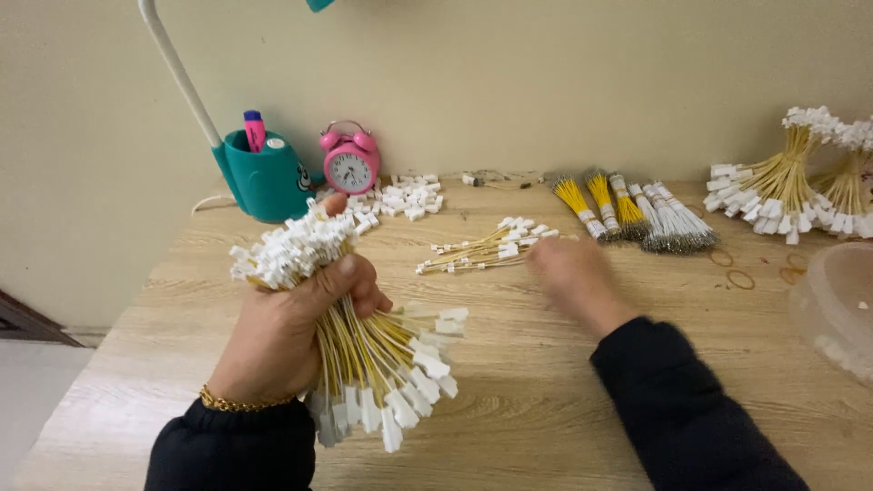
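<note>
— Left hand?

— My left hand (277, 332) is clenched round a thick bundle (364, 350) of yellow wires with white plugs at both ends, held upright above the table (546, 400).

— Right hand?

— My right hand (568, 273) is blurred; I cannot tell its grip. It hovers just beside a loose pile (486, 247) of the same wires.

— Surroundings?

— Tied bunches (627, 214) lie beyond; a pink clock (350, 162) and teal holder (264, 177) stand at the wall.
</note>
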